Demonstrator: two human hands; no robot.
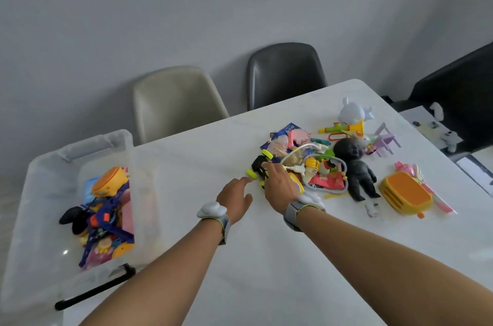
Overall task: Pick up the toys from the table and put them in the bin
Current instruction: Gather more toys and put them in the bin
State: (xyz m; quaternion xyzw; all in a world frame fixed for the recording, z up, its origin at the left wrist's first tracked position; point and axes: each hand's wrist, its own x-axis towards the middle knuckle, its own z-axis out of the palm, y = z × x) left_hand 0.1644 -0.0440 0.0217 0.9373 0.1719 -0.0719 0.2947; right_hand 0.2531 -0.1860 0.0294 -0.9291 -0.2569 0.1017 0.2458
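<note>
Now both hands are reaching at the black toy car

Now the right hand [280, 187] is lying over the black toy car [260, 167], which has yellow-green wheels, at the left edge of the toy pile. Its fingers are bending down onto the car, but the back of the hand is hiding them, so it is not possible to tell if they are already holding the car. The left hand [236, 199] is hovering just beside it, to the left, with relaxed, slightly spread fingers and nothing in it; the forefinger is pointing toward a wheel of the car. Both wrists are wearing grey bands with white cloud-shaped pieces.

Behind the right hand the pile is lying on the white table [266, 259]: a black baby doll [356, 165] on its back, an orange and yellow case [405, 193] to the right of it, a purple toy chair [385, 140], a green and yellow toy trumpet [344, 128], a white rabbit-like figure [352, 112] at the far side, and many small colourful pieces which are too mixed to name.

The clear plastic bin [48, 192] is standing on the left end of the table, well apart from the pile. It is already holding several toys, among them a blue toy blaster [106, 219] and an orange round toy [109, 181]. A black stick-like object [93, 291] is lying against the near side of the bin.

A beige chair [176, 101] and a dark grey chair [285, 72] are standing behind the table, at the grey wall.
</note>
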